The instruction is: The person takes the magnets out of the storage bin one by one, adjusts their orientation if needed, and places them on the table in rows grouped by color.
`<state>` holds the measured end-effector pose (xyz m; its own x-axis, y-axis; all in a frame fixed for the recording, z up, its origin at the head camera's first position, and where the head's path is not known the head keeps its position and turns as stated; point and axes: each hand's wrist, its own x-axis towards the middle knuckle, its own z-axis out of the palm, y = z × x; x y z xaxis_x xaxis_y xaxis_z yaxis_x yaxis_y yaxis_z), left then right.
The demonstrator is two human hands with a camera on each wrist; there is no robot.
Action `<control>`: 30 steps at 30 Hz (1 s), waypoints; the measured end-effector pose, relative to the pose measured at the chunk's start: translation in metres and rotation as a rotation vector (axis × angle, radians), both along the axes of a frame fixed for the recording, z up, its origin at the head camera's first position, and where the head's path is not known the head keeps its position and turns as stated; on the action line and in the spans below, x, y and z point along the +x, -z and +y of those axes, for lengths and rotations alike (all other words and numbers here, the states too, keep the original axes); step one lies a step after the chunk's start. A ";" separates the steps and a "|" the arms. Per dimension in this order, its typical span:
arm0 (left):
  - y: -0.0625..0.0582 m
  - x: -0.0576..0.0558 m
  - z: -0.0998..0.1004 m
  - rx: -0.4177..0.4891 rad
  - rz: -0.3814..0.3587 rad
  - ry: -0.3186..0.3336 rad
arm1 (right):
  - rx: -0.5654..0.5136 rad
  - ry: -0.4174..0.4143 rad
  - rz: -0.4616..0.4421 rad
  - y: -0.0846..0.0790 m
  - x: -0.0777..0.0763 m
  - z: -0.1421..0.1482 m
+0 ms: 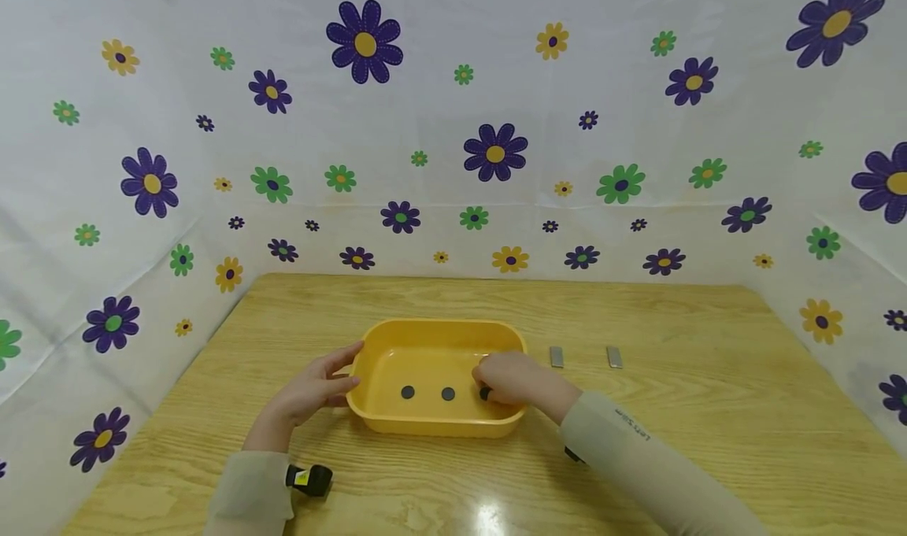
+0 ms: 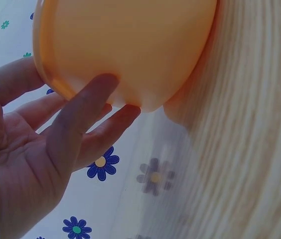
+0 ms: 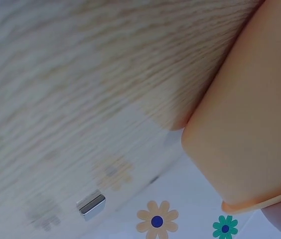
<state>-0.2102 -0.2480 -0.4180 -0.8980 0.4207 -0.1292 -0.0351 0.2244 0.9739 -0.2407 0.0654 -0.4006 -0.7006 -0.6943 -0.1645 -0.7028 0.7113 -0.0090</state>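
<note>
A yellow plastic basin stands on the wooden table. Two dark round discs lie on its floor. My left hand is at the basin's left end; in the left wrist view its fairly straight fingers touch the outer wall and rim. Over the right rim reaches my right hand, its fingers bent down inside the basin. Right beside those fingers shows a darker round piece, partly covered. Whether the hand pinches it is hidden. Only a sliver of the right hand appears in the right wrist view.
Two small grey metallic blocks lie apart on the table, right of the basin; one block also shows in the right wrist view. White flowered cloth hangs behind and on both sides of the table.
</note>
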 end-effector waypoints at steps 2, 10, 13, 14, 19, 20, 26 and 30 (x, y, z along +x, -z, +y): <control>0.000 0.000 0.000 0.000 0.002 -0.002 | 0.000 -0.001 -0.001 0.001 -0.001 0.000; 0.001 -0.001 0.000 -0.003 0.000 -0.008 | -0.026 -0.016 -0.011 0.001 -0.001 0.002; 0.000 -0.001 0.000 -0.005 0.000 -0.009 | -0.025 -0.021 -0.010 0.001 -0.001 0.002; 0.000 -0.001 0.000 -0.006 0.000 -0.009 | -0.024 -0.020 -0.010 0.001 -0.001 0.002; 0.000 -0.001 0.000 -0.003 0.002 -0.003 | -0.036 -0.021 -0.011 0.001 -0.001 0.003; -0.001 -0.001 0.000 -0.002 0.002 -0.002 | -0.044 -0.023 -0.011 0.001 -0.001 0.003; 0.000 -0.001 -0.001 0.001 0.005 0.002 | -0.137 -0.050 -0.010 0.003 -0.003 0.005; 0.000 0.000 0.000 0.002 0.004 0.004 | -0.222 -0.069 -0.010 0.003 -0.005 0.006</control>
